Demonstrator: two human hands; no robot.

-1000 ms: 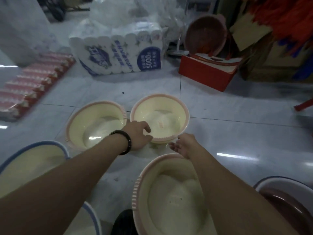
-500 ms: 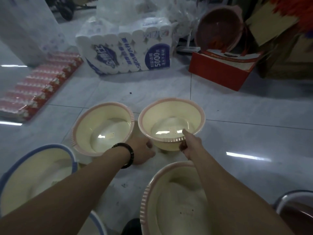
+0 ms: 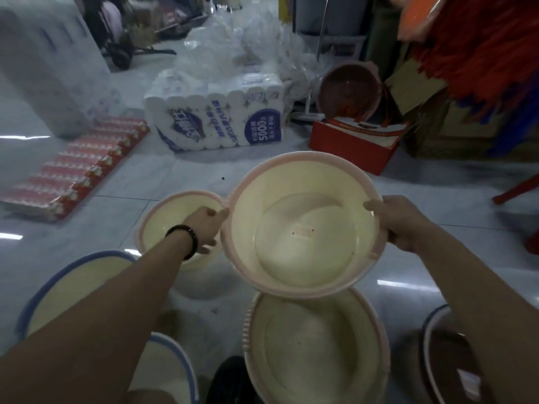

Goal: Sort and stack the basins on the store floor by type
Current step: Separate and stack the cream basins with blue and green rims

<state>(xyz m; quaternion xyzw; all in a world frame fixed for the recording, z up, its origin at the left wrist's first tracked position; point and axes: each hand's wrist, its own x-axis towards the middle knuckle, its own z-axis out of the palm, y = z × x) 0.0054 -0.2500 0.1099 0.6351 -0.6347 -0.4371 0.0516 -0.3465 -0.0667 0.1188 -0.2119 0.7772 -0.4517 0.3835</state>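
Above the floor basin (image 3: 315, 345), the held basin (image 3: 303, 205) tilts; left hand (image 3: 204, 227) and right hand (image 3: 402, 223) clasp its 2 sides.

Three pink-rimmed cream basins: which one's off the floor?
The middle pink-rimmed cream basin, rim gripped by left hand and right hand; the left basin and nearest basin sit on the floor.
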